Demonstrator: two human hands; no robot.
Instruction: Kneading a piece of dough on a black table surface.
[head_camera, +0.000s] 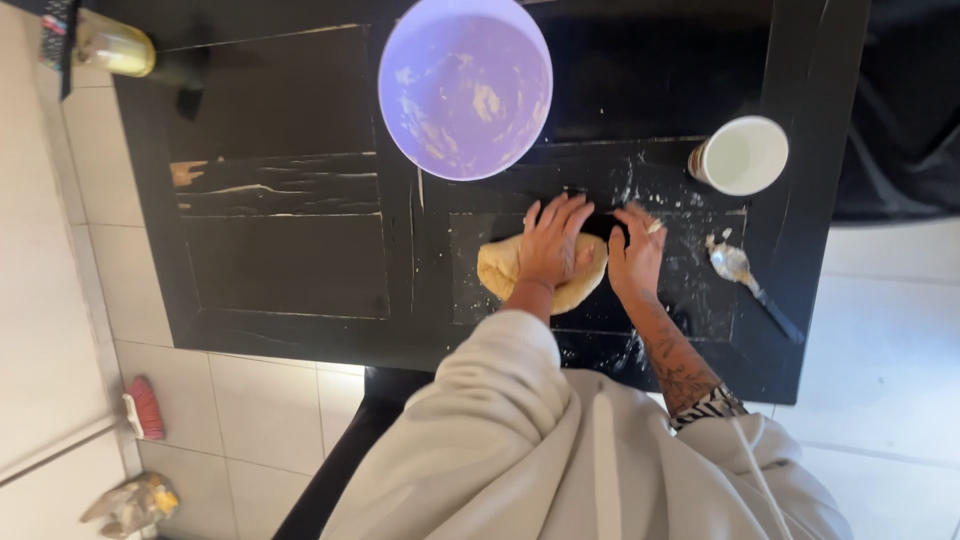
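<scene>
Head view: dough is pressed flat under the left hand, open-palmed, at the black table's six o'clock edge; the right hand (fingers spread) is best kept at three o'clock, steadying it

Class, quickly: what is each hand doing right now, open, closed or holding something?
Left hand: open, fingers spread, pressing flat on the dough.
Right hand: open, at the dough's right edge, gripping nothing.

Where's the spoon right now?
The spoon lies on the black table in the head view, beyond the right hand, just below the white cup.
</scene>
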